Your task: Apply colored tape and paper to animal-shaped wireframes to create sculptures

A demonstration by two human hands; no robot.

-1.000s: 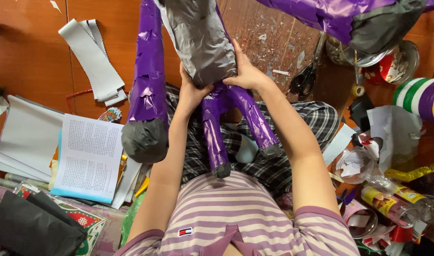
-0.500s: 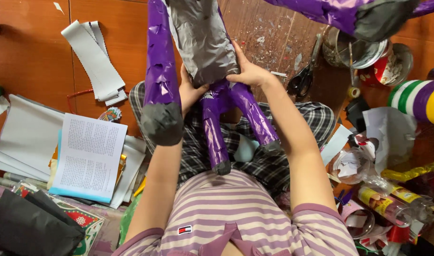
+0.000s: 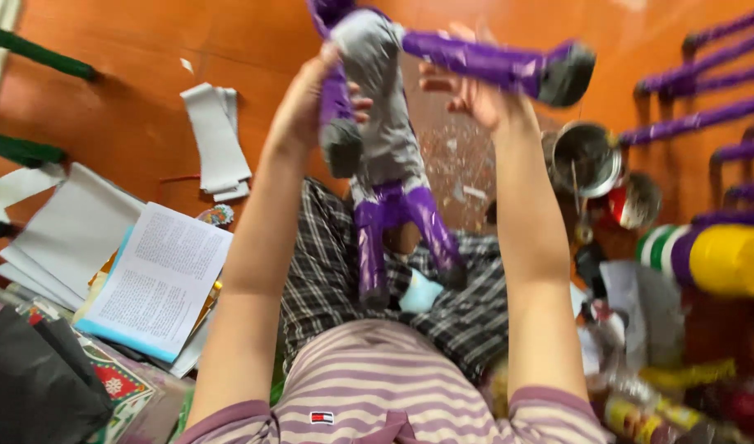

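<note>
I hold a grey-bodied animal figure with purple taped legs up in front of me, above my lap. My left hand grips it at the left side, around a purple front leg with a grey foot. My right hand clasps the right side, under another purple leg that sticks out to the right and ends in a dark grey foot. The two rear purple legs hang down toward my checked trousers. The picture is blurred by motion.
Open book and paper sheets lie on the orange floor at left, grey paper strips beyond. Metal tins, a striped yellow-green roll and clutter crowd the right. More purple-legged figures stand at upper right.
I have raised the figure higher and farther from me and turned it, so one leg now points right. The view has shifted with it.
</note>
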